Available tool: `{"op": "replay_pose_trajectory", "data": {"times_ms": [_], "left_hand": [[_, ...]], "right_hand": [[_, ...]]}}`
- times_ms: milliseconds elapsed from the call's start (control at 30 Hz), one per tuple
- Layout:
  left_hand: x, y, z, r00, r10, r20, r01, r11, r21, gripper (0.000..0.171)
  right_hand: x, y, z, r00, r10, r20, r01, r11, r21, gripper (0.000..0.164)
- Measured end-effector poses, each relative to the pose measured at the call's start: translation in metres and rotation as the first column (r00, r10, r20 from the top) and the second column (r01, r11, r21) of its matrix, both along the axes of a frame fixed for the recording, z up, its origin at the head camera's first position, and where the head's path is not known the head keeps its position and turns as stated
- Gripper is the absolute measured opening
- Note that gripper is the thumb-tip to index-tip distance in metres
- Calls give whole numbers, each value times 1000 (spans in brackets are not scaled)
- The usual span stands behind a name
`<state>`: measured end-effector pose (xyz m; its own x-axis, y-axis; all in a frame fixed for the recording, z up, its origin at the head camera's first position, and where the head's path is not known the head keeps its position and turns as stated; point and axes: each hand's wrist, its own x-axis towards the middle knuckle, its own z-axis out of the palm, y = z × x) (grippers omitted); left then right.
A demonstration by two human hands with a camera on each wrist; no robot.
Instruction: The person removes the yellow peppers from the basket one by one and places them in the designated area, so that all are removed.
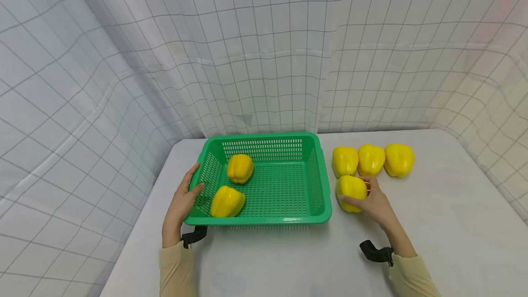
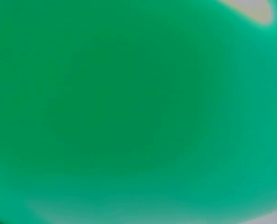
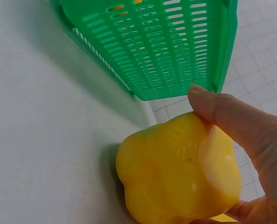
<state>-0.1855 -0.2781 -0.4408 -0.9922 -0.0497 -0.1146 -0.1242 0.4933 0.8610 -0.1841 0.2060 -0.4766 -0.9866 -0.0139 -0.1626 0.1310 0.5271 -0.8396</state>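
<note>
My left hand (image 1: 181, 203) grips the left rim of a green plastic basket (image 1: 264, 220), thumb over the inside. Two yellow bell peppers lie in the basket's left half, one pepper (image 1: 240, 168) farther back and another pepper (image 1: 227, 201) near the front wall. Right of the basket, my right hand (image 1: 376, 203) holds a yellow bell pepper (image 1: 349, 188) between thumb and fingers. Seen in the right wrist view, this pepper (image 3: 171, 172) is close to the tabletop; whether it touches is unclear. Blurred green fills the left wrist view.
Behind the held pepper, three more yellow bell peppers stand in a row: a left one (image 1: 345, 161), a middle one (image 1: 371, 159) and a right one (image 1: 398, 160). The white table (image 1: 264, 265) is bordered at the back and sides by a white grid-patterned curtain (image 1: 264, 58).
</note>
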Motion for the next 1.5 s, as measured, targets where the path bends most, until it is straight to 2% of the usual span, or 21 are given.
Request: {"op": "replay_pose_trajectory", "data": {"times_ms": [400,833,1133,1300,1500], "left_hand": [[0,0,0,1000,-1,4,1,1000,-12,61],[1,1,1,1000,3,-1,-3,1000,2,60],[0,1,0,1000,-3,0,3,1000,6,60],[0,1,1,1000,-1,3,1,1000,11,60],[1,1,1,1000,3,-3,-3,1000,9,60]], "right_hand": [[2,2,-6,1000,-2,16,2,1000,-1,99],[3,1,-10,999,34,-17,-34,999,-4,97],[6,2,-9,999,39,5,-39,999,19,102],[8,5,-6,998,38,-46,-37,999,14,100],[11,4,3,987,-27,-158,29,1000,11,87]]}}
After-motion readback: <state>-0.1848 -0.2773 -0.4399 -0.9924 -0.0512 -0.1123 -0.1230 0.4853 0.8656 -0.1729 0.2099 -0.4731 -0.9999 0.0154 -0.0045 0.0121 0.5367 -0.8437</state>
